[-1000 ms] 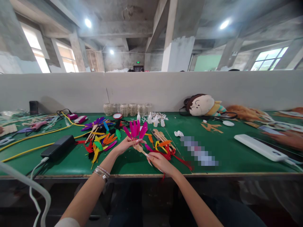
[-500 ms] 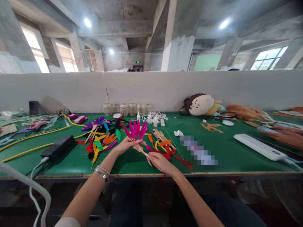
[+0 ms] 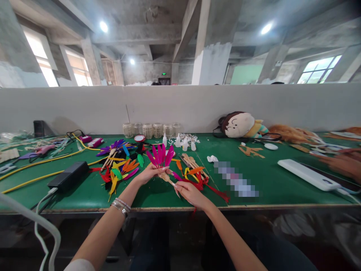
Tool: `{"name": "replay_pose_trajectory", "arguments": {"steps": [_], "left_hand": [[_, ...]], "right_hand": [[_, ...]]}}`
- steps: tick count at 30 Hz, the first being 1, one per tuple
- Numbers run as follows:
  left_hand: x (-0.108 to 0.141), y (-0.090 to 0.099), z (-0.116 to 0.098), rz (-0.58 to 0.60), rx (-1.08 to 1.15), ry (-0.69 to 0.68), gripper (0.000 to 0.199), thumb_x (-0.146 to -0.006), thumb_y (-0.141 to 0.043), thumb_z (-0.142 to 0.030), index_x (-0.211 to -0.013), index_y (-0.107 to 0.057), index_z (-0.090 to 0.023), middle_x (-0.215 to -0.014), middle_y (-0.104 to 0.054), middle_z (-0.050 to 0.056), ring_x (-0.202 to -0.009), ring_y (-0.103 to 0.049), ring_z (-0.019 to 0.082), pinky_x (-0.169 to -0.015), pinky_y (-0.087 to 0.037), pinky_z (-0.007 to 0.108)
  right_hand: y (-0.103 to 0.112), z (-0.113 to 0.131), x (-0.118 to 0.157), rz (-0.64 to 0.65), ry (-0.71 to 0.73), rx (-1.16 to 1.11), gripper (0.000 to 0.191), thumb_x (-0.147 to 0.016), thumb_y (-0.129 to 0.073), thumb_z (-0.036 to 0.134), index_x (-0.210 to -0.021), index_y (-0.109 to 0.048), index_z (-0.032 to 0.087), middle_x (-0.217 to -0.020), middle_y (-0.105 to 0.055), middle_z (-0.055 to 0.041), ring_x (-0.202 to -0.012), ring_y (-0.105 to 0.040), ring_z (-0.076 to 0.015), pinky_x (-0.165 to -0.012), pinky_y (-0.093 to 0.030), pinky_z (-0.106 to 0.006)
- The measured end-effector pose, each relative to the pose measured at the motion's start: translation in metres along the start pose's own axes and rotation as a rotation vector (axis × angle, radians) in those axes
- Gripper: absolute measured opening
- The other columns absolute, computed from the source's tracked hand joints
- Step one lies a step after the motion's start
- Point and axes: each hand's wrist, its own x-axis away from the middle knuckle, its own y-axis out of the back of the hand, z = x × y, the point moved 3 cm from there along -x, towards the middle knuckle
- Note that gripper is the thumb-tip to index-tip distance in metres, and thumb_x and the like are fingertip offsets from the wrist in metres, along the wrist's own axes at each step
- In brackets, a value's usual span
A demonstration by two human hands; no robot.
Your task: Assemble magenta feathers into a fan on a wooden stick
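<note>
A fan of magenta feathers (image 3: 160, 155) stands spread on a light wooden handle (image 3: 166, 178), held above the front part of the green table. My left hand (image 3: 150, 173) pinches the fan where the feathers meet the wood. Lower down, the fingers of my right hand (image 3: 189, 192) are closed on the handle's end. Loose coloured feathers (image 3: 124, 169) lie left of my hands. To the right are wooden sticks (image 3: 194, 162) and red feathers (image 3: 221, 192).
Glass jars (image 3: 147, 130) line the partition, with small white bottles (image 3: 185, 144) before them. A black adapter (image 3: 68, 175) and yellow cable lie left. A doll-faced bag (image 3: 239, 125), white power bank (image 3: 308, 175) and another person's hand (image 3: 342, 164) are right.
My hands and the magenta fan have barely moved. At the far right, the other person's hand has shifted a little to the right.
</note>
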Motion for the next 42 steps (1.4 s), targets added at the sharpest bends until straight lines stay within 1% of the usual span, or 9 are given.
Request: {"name": "replay_pose_trajectory", "arguments": {"steps": [3,7,15,20,24,30,34,37,42], "left_hand": [[0.0002,0.0003,0.0008,-0.012,-0.017,0.013,0.038,-0.069,-0.062,-0.045,-0.083,-0.070,-0.010,-0.090,-0.069,0.012,-0.080,-0.064,0.021,-0.068,-0.046,0.027],[-0.0005,0.0016,0.0031,-0.033,-0.014,0.038,0.042,-0.067,-0.064,-0.045,-0.089,-0.069,-0.010,-0.084,-0.070,0.012,-0.076,-0.064,0.021,-0.063,-0.046,0.026],[-0.0030,0.0029,0.0057,-0.037,0.015,0.022,0.041,-0.066,-0.066,-0.042,-0.091,-0.069,-0.009,-0.081,-0.071,0.011,-0.075,-0.064,0.020,-0.067,-0.046,0.027],[-0.0037,0.0003,0.0032,0.009,0.066,0.052,0.046,-0.069,-0.061,-0.048,-0.099,-0.066,-0.012,-0.095,-0.069,0.012,-0.083,-0.063,0.021,-0.073,-0.046,0.028],[-0.0043,-0.0005,0.0021,-0.010,0.136,0.065,0.055,-0.072,-0.054,-0.054,-0.111,-0.059,-0.017,-0.099,-0.067,0.011,-0.081,-0.064,0.020,-0.071,-0.046,0.029],[-0.0045,-0.0014,0.0032,-0.051,0.144,0.043,0.042,-0.065,-0.066,-0.045,-0.091,-0.068,-0.011,-0.092,-0.069,0.011,-0.081,-0.063,0.021,-0.072,-0.046,0.028],[-0.0031,-0.0025,0.0007,-0.080,0.123,0.008,0.038,-0.064,-0.067,-0.043,-0.081,-0.069,-0.009,-0.087,-0.070,0.012,-0.075,-0.063,0.019,-0.070,-0.047,0.028],[-0.0034,-0.0011,0.0008,-0.098,0.096,-0.003,0.038,-0.064,-0.067,-0.042,-0.079,-0.069,-0.008,-0.085,-0.070,0.013,-0.070,-0.063,0.019,-0.068,-0.047,0.028],[-0.0062,0.0036,0.0053,-0.118,0.072,-0.021,0.037,-0.065,-0.067,-0.041,-0.083,-0.069,-0.009,-0.083,-0.070,0.011,-0.072,-0.063,0.019,-0.070,-0.047,0.029]], "right_hand": [[0.0005,0.0010,0.0000,0.002,0.015,0.027,0.038,-0.084,-0.037,0.047,-0.062,-0.047,0.017,-0.057,-0.036,0.0044,-0.052,-0.033,-0.0078,-0.049,-0.026,-0.021],[0.0005,0.0003,-0.0004,-0.004,0.025,0.047,0.037,-0.084,-0.037,0.045,-0.063,-0.049,0.017,-0.058,-0.037,0.0046,-0.052,-0.032,-0.0077,-0.050,-0.026,-0.021],[-0.0004,-0.0013,-0.0017,-0.010,0.015,0.046,0.037,-0.083,-0.038,0.046,-0.062,-0.048,0.017,-0.057,-0.037,0.0045,-0.052,-0.034,-0.0076,-0.049,-0.027,-0.021],[-0.0020,-0.0045,-0.0030,-0.014,-0.048,-0.041,0.036,-0.083,-0.036,0.047,-0.064,-0.045,0.019,-0.046,-0.028,0.0080,-0.040,-0.027,-0.0059,-0.040,-0.020,-0.020],[-0.0028,-0.0072,-0.0034,-0.002,-0.079,-0.096,0.036,-0.083,-0.036,0.049,-0.065,-0.045,0.019,-0.041,-0.025,0.0099,-0.034,-0.024,-0.0050,-0.036,-0.016,-0.020],[-0.0023,-0.0076,-0.0040,0.011,-0.078,-0.086,0.033,-0.082,-0.038,0.046,-0.065,-0.045,0.019,-0.045,-0.027,0.0088,-0.038,-0.026,-0.0051,-0.038,-0.018,-0.019],[-0.0026,-0.0062,-0.0034,0.019,-0.077,-0.063,0.032,-0.082,-0.039,0.045,-0.064,-0.045,0.018,-0.049,-0.030,0.0075,-0.043,-0.027,-0.0057,-0.040,-0.019,-0.020],[-0.0026,-0.0046,-0.0024,0.022,-0.066,-0.041,0.034,-0.082,-0.039,0.047,-0.064,-0.045,0.018,-0.051,-0.031,0.0069,-0.045,-0.028,-0.0063,-0.042,-0.021,-0.020],[-0.0017,-0.0028,-0.0019,0.015,-0.037,-0.013,0.036,-0.081,-0.039,0.050,-0.065,-0.045,0.018,-0.055,-0.034,0.0057,-0.050,-0.030,-0.0071,-0.045,-0.024,-0.020]]}}
